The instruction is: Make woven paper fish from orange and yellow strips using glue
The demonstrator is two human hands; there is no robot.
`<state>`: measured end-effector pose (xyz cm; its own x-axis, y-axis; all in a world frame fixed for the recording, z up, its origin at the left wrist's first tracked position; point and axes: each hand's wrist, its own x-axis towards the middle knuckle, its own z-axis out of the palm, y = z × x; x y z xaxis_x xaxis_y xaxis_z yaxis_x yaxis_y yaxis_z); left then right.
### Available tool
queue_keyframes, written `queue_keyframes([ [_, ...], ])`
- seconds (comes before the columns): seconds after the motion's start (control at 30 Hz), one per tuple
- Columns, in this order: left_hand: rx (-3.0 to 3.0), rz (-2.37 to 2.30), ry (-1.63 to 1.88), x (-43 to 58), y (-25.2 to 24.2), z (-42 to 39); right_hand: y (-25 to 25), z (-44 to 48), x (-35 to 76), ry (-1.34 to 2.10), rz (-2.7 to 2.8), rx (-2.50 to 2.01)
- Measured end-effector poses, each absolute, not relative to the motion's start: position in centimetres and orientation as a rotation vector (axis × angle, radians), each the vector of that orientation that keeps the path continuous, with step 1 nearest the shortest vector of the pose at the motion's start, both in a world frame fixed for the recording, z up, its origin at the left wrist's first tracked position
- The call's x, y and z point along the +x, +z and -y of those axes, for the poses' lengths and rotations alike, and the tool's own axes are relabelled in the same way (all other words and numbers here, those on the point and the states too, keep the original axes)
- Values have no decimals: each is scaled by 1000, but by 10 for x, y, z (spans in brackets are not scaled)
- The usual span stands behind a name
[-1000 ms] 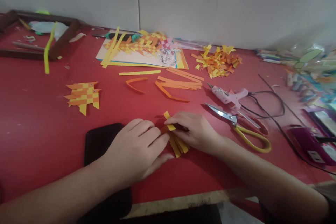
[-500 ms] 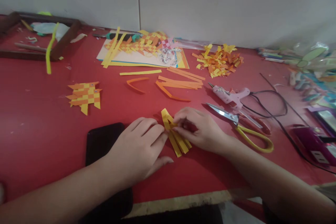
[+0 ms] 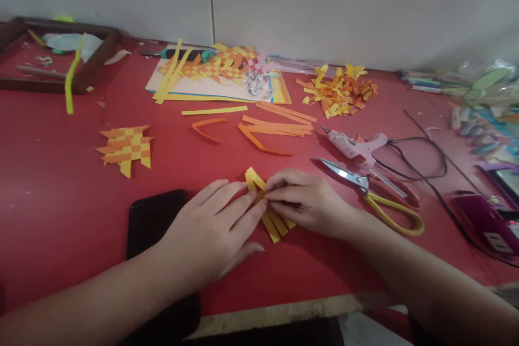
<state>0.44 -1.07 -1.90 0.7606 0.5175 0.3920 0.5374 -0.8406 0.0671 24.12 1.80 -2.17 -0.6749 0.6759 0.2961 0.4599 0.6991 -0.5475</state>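
A small bundle of yellow and orange paper strips (image 3: 271, 217) lies on the red table (image 3: 60, 211) between my hands. My left hand (image 3: 211, 230) rests flat on the strips' left side, fingers stretched out and pressing them down. My right hand (image 3: 302, 197) has its fingers pinched together on the strips from the right. The middle of the bundle is hidden under my fingers.
Yellow-handled scissors (image 3: 377, 197) and a pink glue gun (image 3: 357, 146) with a black cord lie right of my hands. Loose orange strips (image 3: 271, 128), a woven paper fish (image 3: 125, 147), paper scraps (image 3: 340, 92), woven pieces on paper sheets (image 3: 219, 73) and a black phone (image 3: 152, 221) surround them.
My right hand's fingers have shifted along the strips and closed tighter on them; the yellow strip's upper end now stands out more. My left hand slid slightly right.
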Motion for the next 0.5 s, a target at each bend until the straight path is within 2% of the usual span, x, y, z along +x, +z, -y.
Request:
queue_keyframes([
  [0.5,-2938,937,-553,2,-19,13,-21,-19,242,649,2431,-860],
])
